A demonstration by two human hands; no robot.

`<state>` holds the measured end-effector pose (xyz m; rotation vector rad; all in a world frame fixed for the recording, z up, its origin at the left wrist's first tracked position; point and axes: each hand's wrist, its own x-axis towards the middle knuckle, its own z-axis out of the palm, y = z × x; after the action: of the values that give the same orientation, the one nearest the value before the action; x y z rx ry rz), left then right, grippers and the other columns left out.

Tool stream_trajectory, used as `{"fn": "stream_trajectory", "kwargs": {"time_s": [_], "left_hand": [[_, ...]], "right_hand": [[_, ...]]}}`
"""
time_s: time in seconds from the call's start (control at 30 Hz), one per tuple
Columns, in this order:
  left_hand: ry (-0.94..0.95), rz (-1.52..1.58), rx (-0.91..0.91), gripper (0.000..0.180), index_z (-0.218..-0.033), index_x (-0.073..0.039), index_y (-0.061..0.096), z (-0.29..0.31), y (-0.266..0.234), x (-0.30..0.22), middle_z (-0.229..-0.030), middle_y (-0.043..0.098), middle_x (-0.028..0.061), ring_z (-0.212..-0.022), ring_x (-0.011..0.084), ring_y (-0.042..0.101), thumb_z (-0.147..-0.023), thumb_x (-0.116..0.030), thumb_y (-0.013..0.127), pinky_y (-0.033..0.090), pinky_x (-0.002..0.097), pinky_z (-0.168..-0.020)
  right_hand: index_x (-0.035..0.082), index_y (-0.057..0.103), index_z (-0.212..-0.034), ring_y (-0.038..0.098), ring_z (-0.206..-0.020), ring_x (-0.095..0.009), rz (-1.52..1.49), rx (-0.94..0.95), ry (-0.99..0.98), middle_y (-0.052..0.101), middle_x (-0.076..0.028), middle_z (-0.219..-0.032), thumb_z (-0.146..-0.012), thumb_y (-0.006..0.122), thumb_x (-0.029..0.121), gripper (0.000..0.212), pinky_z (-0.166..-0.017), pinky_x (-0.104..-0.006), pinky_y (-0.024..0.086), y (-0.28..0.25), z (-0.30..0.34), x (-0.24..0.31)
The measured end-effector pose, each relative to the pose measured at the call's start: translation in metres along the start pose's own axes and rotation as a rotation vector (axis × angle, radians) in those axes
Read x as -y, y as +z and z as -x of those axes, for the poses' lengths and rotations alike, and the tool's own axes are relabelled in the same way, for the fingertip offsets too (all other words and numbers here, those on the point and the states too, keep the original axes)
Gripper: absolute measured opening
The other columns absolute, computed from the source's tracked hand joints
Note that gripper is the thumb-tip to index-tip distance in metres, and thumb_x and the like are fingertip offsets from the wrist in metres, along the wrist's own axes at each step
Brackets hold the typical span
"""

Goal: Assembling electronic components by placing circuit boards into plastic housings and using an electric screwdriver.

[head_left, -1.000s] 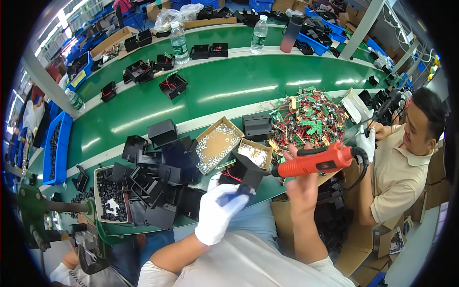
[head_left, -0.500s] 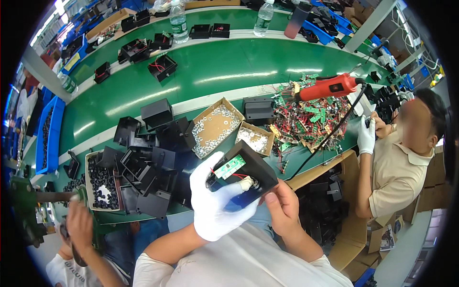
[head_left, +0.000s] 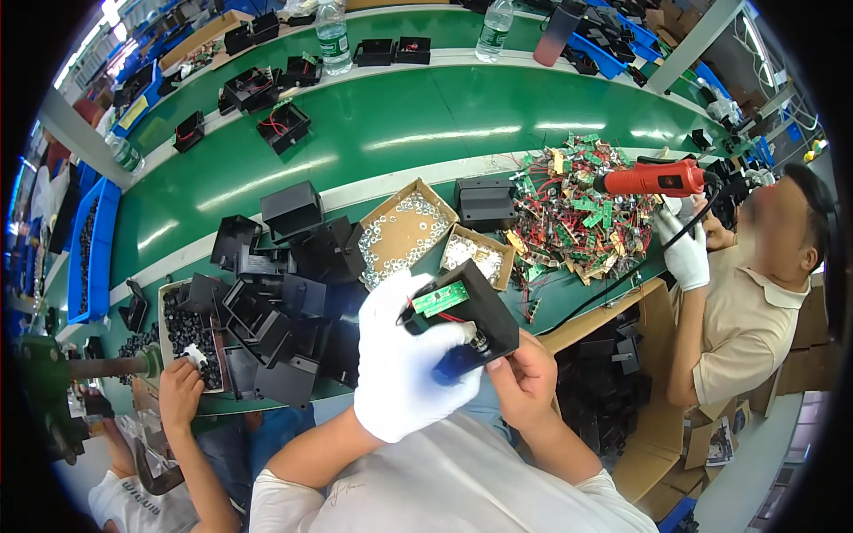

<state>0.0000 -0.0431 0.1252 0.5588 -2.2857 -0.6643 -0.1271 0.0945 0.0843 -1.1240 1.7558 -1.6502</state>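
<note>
In front of my chest I hold a black plastic box (head_left: 491, 306), its open side turned up toward me. My left hand (head_left: 391, 373), in a white glove, grips it from the left, with the thumb reaching inside. A green circuit board (head_left: 441, 299) with red wires lies in the box by the glove's fingertips. Near the thumb tip is a small metallic part (head_left: 480, 340), too small to name. My bare right hand (head_left: 524, 382) pinches the box's lower right corner between thumb and fingers.
Beyond my hands stand cardboard trays of metal nuts (head_left: 404, 226) and white parts (head_left: 477, 258). Black boxes (head_left: 267, 311) pile up at left; wired circuit boards (head_left: 586, 213) heap at right. A red power screwdriver (head_left: 653, 178) hangs above them. Co-workers' hands (head_left: 686, 258) are at both sides.
The black box in my hands is slightly turned, and my left thumb has shifted inside it. At left a co-worker's hand has moved to the tray of black parts. The red screwdriver has swung right.
</note>
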Motion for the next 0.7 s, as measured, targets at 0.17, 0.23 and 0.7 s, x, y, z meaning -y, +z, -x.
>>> {"fn": "stream_trajectory", "kwargs": {"time_s": [0.17, 0.23, 0.7], "left_hand": [[0.031, 0.219, 0.166, 0.043, -0.096, -0.012, 0.078, -0.015, 0.012, 0.013, -0.147, 0.051, 0.0230, -0.126, 0.0428, 0.057, -0.055, -0.007, 0.086, 0.050, 0.0467, -0.103], [-0.004, 0.309, 0.128, 0.040, -0.096, -0.012, 0.078, -0.011, 0.017, 0.012, -0.143, 0.053, 0.0224, -0.121, 0.0409, 0.058, -0.057, -0.006, 0.085, 0.051, 0.0447, -0.101], [-0.816, 1.255, 0.146, 0.021, -0.100, -0.001, 0.076, 0.022, 0.028, 0.034, -0.128, 0.063, 0.0185, -0.107, 0.0315, 0.064, -0.080, 0.005, 0.075, 0.053, 0.0370, -0.095]], "right_hand": [[0.000, 0.062, -0.087, 0.043, -0.065, -0.014, 0.073, 0.016, 0.031, 0.055, -0.004, -0.079, -0.090, 0.061, -0.001, 0.003, -0.062, -0.0257, 0.037, -0.008, 0.002, 0.002], [0.000, 0.062, -0.087, 0.042, -0.065, -0.014, 0.097, 0.012, 0.028, 0.055, -0.004, -0.079, -0.090, 0.061, -0.001, 0.003, -0.062, -0.0257, 0.037, -0.010, 0.001, 0.006], [0.001, 0.044, -0.146, 0.050, -0.120, -0.021, -0.131, -0.640, -0.098, 0.053, -0.015, -0.136, -0.102, 0.057, 0.015, 0.048, -0.105, -0.0344, 0.041, -0.043, -0.084, -0.021]]}}
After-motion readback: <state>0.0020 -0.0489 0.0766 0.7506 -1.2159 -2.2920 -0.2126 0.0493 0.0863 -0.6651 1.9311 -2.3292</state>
